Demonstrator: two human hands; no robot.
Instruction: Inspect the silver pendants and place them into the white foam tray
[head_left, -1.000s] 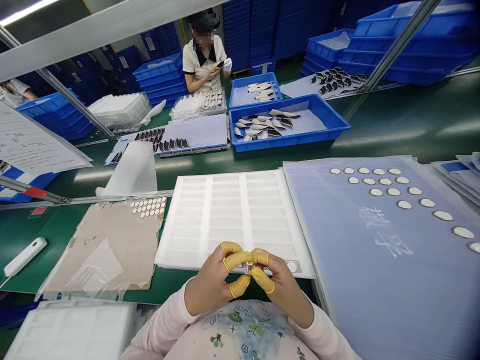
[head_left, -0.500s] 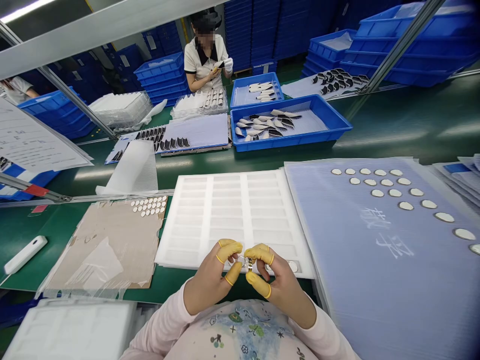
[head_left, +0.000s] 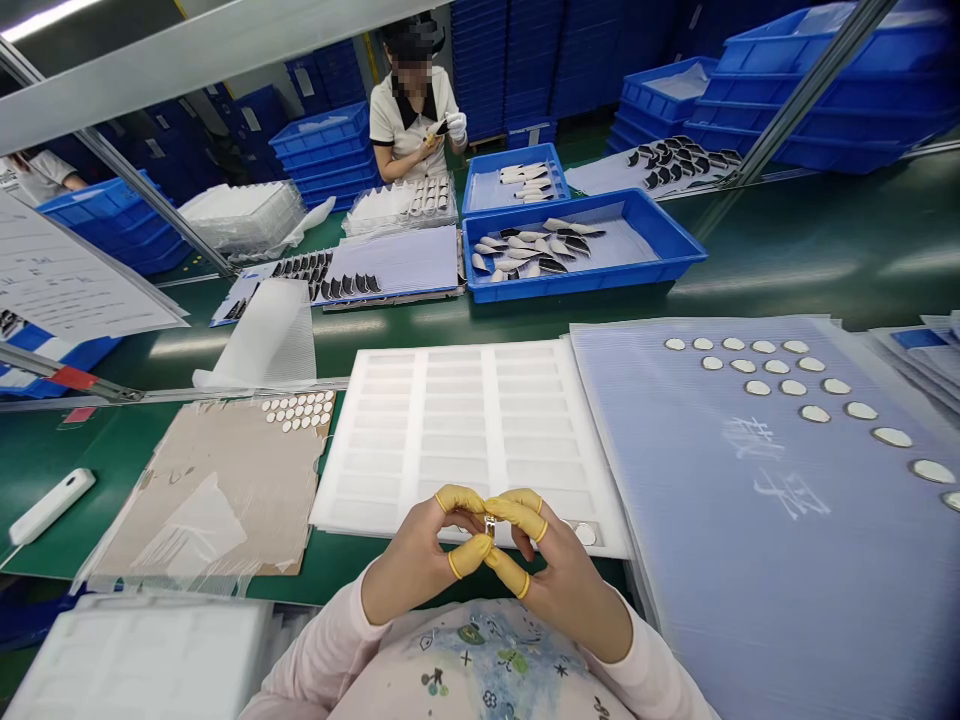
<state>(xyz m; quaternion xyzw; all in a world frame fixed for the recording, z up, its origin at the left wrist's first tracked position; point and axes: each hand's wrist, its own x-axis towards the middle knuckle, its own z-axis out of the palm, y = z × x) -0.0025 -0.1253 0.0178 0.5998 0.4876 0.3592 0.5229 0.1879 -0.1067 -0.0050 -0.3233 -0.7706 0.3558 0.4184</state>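
Yellow finger cots cover the thumb and fingertips of my left hand (head_left: 420, 560) and my right hand (head_left: 566, 570). Both hands are closed in a pinch, their fingertips meeting around a small shiny metallic piece (head_left: 490, 527). Its exact kind is too small to make out, and the fingers hide much of it. Just below my hands lies the near edge of a white foam tray (head_left: 457, 400) with rows of shallow slots. One white round disc (head_left: 585, 534) rests in a slot to the right of my right hand.
On the left, a cardboard sheet (head_left: 225, 450) carries several small white discs (head_left: 298, 408). White ovals (head_left: 815, 413) lie on a bluish sheet (head_left: 750, 580) at right. Across the bench, a blue bin (head_left: 600, 280) holds black-and-white curved pieces; a co-worker (head_left: 412, 110) handles a similar piece.
My hands have come together, with the left fingertips now against the metallic piece held by the right. The white disc between them is now hidden.
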